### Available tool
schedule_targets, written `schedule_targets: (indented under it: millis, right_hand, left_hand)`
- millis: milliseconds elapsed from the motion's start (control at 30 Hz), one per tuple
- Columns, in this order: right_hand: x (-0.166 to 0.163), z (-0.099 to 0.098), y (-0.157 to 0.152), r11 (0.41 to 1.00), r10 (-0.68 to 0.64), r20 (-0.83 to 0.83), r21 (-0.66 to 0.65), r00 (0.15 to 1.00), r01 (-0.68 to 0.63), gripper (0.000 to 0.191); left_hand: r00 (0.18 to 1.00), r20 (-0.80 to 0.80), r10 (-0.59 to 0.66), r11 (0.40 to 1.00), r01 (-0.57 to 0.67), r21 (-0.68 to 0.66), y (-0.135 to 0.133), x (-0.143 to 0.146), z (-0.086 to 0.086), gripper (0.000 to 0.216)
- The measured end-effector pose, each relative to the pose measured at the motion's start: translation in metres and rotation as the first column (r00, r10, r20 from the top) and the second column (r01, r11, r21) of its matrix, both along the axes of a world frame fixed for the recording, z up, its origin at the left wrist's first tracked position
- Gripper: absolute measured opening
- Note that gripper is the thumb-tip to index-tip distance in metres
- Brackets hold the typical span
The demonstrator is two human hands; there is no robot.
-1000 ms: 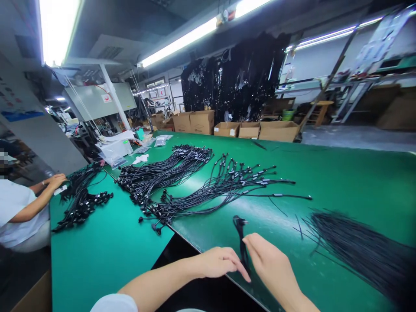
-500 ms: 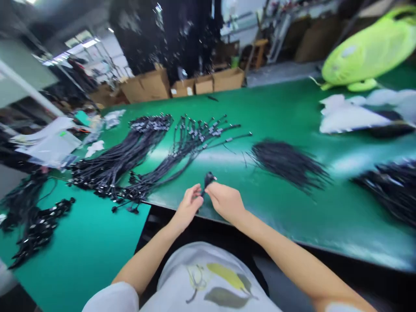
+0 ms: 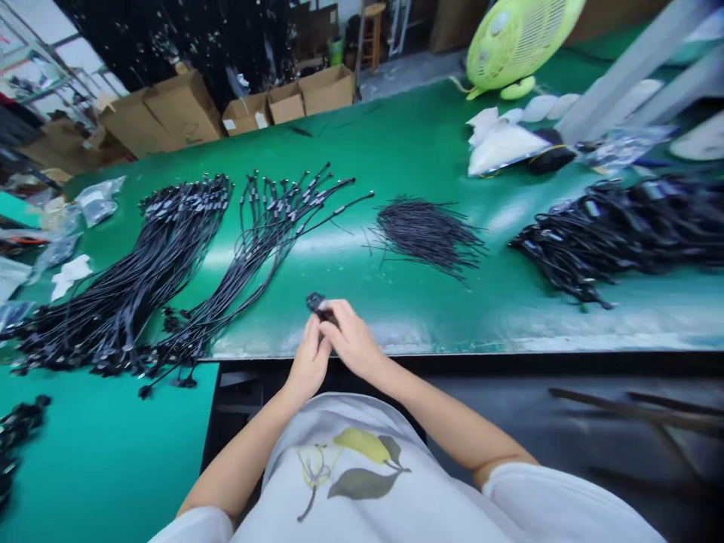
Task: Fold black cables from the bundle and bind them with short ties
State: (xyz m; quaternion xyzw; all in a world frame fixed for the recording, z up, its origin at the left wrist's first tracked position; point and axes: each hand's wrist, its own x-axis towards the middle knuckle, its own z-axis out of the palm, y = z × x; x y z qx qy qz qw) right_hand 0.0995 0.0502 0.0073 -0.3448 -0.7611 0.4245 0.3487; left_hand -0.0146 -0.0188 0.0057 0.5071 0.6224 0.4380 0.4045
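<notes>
My left hand point(image 3: 308, 362) and my right hand point(image 3: 354, 343) meet at the near edge of the green table point(image 3: 396, 151). Both are closed on a short black cable point(image 3: 317, 304) whose plug end sticks out above my fingers. Just beyond lie two long bundles of black cables with connectors point(image 3: 170, 264), fanned toward the upper right. A loose pile of thin black ties point(image 3: 427, 234) rests to the right of them.
Another heap of black cables point(image 3: 616, 230) lies at the right. A lime green fan point(image 3: 517, 38), white bags point(image 3: 501, 139) and cardboard boxes point(image 3: 186, 105) stand at the far side. A lower teal table point(image 3: 102, 452) sits at the left. Plastic bags point(image 3: 96, 200) lie far left.
The view has swung down and to the right, bringing the fan and right cable heap into sight. My hands drew closer to my body, still holding the black cable.
</notes>
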Motion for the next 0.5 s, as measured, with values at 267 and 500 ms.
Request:
schedule_targets:
  millis: [267, 500]
  right_hand:
    - [0.102, -0.014, 0.07, 0.885, -0.453, 0.492, 0.351, 0.744, 0.306, 0.016]
    - [0.291, 0.054, 0.161, 0.489, -0.847, 0.482, 0.543, 0.224, 0.683, 0.073]
  left_hand:
    - [0.972, -0.001, -0.233, 0.941, 0.225, -0.254, -0.007, -0.022, -0.011, 0.05]
    - [0.998, -0.026, 0.053, 0.948, -0.059, -0.313, -0.022, -0.072, -0.013, 0.056]
